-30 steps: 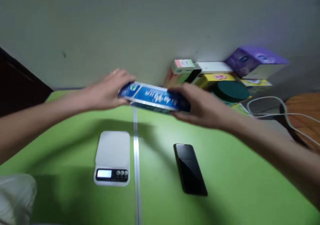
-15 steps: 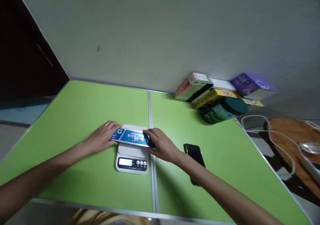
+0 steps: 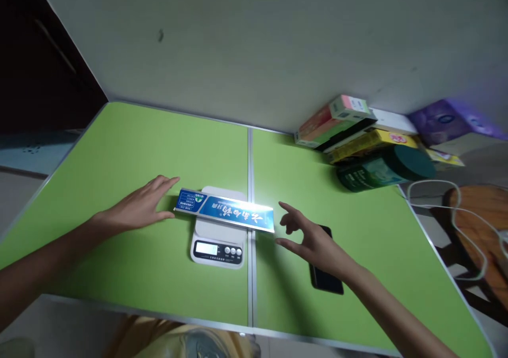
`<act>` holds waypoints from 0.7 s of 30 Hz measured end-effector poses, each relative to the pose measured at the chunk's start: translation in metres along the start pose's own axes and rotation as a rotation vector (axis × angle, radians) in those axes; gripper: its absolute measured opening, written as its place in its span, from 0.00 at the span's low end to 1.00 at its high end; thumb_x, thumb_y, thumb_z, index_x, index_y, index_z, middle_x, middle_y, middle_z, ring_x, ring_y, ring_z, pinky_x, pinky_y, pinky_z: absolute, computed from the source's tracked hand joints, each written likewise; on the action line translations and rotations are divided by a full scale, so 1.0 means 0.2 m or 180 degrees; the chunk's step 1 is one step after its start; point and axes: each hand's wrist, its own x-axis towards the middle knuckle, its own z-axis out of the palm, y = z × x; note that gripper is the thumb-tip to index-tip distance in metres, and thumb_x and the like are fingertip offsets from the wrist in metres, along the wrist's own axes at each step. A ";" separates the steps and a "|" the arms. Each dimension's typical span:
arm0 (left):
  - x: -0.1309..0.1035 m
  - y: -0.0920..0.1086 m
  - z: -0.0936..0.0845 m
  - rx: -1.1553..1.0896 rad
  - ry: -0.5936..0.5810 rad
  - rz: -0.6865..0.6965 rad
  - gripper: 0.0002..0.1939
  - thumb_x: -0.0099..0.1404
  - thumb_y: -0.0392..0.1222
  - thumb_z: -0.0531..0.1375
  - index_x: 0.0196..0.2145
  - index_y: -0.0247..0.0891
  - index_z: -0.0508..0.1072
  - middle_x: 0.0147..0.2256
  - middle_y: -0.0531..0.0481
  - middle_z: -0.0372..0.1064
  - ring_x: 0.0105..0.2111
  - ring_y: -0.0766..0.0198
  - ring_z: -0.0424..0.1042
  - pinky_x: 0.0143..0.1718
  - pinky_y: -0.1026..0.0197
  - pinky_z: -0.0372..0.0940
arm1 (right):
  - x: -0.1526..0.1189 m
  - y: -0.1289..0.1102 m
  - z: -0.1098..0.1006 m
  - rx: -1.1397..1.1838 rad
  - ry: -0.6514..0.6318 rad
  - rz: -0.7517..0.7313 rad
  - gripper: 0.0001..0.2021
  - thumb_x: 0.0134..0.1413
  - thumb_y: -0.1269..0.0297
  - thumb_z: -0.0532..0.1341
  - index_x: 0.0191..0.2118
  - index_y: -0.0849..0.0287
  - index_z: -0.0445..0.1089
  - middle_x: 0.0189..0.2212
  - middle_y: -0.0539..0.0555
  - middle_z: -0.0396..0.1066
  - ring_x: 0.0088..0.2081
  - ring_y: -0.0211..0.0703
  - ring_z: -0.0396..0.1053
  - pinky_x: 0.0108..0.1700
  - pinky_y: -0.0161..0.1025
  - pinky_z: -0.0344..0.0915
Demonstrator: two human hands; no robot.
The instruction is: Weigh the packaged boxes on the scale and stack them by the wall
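Note:
A long blue toothpaste box [image 3: 226, 209] rests across the white kitchen scale [image 3: 218, 230], sticking out past it on both sides. The scale's small display [image 3: 207, 249] is lit, but its figure is too faint to read surely. Just left of the box, my left hand [image 3: 141, 204] is open, thumb and fingers apart, holding nothing. My right hand [image 3: 311, 236] is open off the box's right end, fingers spread and partly bent. Beneath that hand and wrist lies a black phone [image 3: 327, 279], partly covered.
At the back right stand several boxes, among them a pink-and-green box [image 3: 331, 119], a yellow box [image 3: 357, 146] and a purple box [image 3: 444, 122]. A dark green jar [image 3: 373, 171] leans in front. A white cable [image 3: 472, 223] hangs by a wooden stool [image 3: 464, 202]. A metal seam [image 3: 251, 178] divides the green table [image 3: 159, 135].
Both hands have let go of the toothpaste box and drawn apart, left hand to the left, right hand to the right. The box stays on the scale. The camera view has shifted.

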 end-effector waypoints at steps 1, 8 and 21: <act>0.02 0.00 0.01 -0.0046 -0.0020 -0.0022 0.45 0.54 0.58 0.65 0.66 0.49 0.57 0.64 0.41 0.58 0.59 0.34 0.63 0.59 0.35 0.58 | 0.01 -0.02 0.02 -0.0029 -0.0037 0.0004 0.38 0.55 0.49 0.62 0.68 0.56 0.52 0.38 0.60 0.75 0.32 0.50 0.73 0.35 0.49 0.73; 0.14 0.01 0.08 -0.0601 -0.0303 0.0492 0.28 0.54 0.54 0.66 0.52 0.49 0.74 0.45 0.44 0.73 0.42 0.44 0.74 0.44 0.42 0.68 | 0.15 -0.15 0.01 -0.0551 -0.0339 -0.0036 0.25 0.55 0.54 0.60 0.57 0.58 0.63 0.25 0.55 0.74 0.21 0.46 0.69 0.24 0.43 0.66; 0.61 -0.63 -0.55 -0.0636 0.1509 0.0060 0.35 0.47 0.33 0.64 0.56 0.40 0.70 0.48 0.46 0.66 0.44 0.56 0.74 0.49 0.54 0.70 | 1.38 -0.59 0.22 -0.0676 0.0084 -0.0426 0.28 0.58 0.62 0.59 0.62 0.69 0.57 0.40 0.65 0.77 0.36 0.53 0.75 0.36 0.42 0.67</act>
